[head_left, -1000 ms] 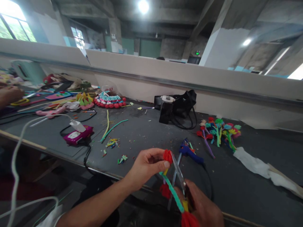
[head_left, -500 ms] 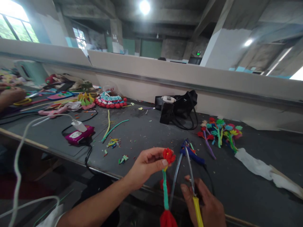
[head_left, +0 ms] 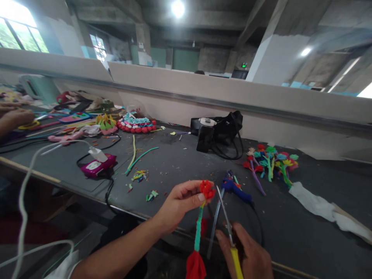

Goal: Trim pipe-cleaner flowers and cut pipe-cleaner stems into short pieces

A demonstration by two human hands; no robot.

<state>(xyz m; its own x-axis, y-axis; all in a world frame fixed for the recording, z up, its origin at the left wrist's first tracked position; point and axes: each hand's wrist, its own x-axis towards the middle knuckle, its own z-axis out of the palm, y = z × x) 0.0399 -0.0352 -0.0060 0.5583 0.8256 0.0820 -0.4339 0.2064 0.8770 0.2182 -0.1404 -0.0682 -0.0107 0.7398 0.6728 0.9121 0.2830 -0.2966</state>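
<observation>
1. Across from us stretches a long dark table (head_left: 174, 162).
2. By its back wall we see a black handbag (head_left: 224, 131).
3. Our left hand (head_left: 183, 198) pinches a red flower (head_left: 207, 190) between thumb and fingers, over the table's near side.
4. Our right hand (head_left: 250, 252) grips yellow-handled scissors (head_left: 227, 222), tips just beside the flower.
5. Past the scissors lies a blue glue gun (head_left: 236, 190).
6. Under the flower hangs a thin green stem (head_left: 198, 228).
</observation>
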